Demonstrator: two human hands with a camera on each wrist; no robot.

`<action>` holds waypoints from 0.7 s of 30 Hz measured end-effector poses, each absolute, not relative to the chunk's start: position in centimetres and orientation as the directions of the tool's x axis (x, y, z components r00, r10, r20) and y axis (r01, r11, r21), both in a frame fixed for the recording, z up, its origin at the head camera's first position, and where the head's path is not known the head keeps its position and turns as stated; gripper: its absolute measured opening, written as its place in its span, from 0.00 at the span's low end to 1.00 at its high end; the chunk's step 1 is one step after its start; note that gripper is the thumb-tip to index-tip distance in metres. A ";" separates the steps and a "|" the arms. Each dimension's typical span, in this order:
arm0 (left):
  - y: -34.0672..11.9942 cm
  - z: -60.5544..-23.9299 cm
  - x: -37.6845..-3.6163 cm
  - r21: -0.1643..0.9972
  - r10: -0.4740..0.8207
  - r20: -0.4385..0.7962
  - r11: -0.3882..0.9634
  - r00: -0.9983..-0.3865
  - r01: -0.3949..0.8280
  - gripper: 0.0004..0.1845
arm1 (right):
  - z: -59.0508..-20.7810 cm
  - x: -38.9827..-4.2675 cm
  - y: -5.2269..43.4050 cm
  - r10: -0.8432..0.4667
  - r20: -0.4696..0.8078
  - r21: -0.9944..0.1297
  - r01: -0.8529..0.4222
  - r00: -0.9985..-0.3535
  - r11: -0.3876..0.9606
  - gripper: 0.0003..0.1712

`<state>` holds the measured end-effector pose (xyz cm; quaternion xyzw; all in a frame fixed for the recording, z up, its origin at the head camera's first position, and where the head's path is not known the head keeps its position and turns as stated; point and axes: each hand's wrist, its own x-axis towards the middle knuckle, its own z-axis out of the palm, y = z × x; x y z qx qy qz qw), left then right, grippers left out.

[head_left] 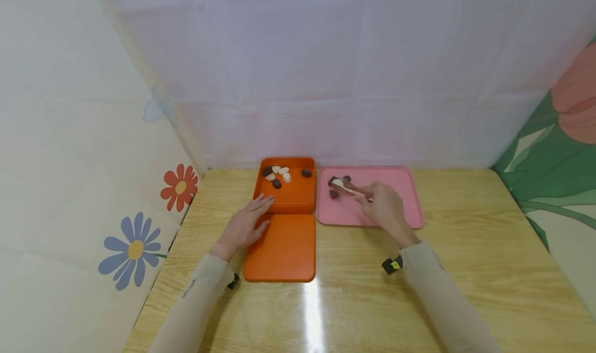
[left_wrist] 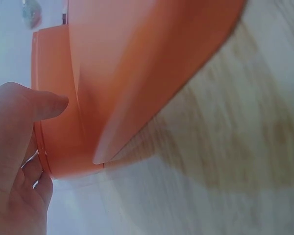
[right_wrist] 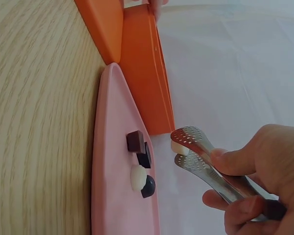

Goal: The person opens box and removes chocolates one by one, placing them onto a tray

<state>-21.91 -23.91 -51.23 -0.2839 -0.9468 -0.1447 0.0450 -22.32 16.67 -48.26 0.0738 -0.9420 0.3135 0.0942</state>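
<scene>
Your right hand (right_wrist: 264,186) was clamped round a pair of perforated metal tongs (right_wrist: 206,164), and the spoon-shaped tips pinched a small white oval candy (right_wrist: 177,147) held clear above the flat pink plastic tray (head_left: 396,187) in the middle right of the head view. Your left hand (head_left: 244,223) lay with its fingers straight against the near wall of the square orange plastic box (head_left: 286,187), left of centre, steadying it without gripping. To do this step well, you needed to keep even pressure on the tongs (the smooth candy looked likely to slip from the perforated tips) and to carry the piece level and low, while the left hand kept the box from sliding. The long axis of the tongs ran from your hand up and to the left in the head view, tips pointing toward the orange box and the tray's far left corner. Below the tips, a few dark and white candies (right_wrist: 139,164) lay on the tray, and more lay in the box; the flat orange lid (head_left: 281,247) sat just in front of it.
</scene>
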 end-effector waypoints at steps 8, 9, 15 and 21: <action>-24.0 -51.4 -21.9 0.253 0.521 0.166 0.798 -0.837 0.547 0.35 | -48.9 -21.7 17.3 -0.098 0.215 -0.560 -0.205 -0.972 0.803 0.16; -24.0 -51.4 -21.9 0.253 0.520 0.165 0.799 -0.838 0.546 0.35 | -49.0 -21.5 17.3 -0.102 0.206 -0.562 -0.203 -0.973 0.802 0.16; -24.0 -51.4 -21.9 0.251 0.517 0.162 0.802 -0.840 0.542 0.35 | -49.8 -20.9 17.2 -0.111 0.148 -0.589 -0.178 -0.983 0.789 0.17; -23.9 -51.4 -21.9 0.249 0.520 0.180 0.797 -0.835 0.550 0.34 | -50.8 -20.5 17.2 -0.132 0.143 -0.583 -0.191 -0.981 0.790 0.15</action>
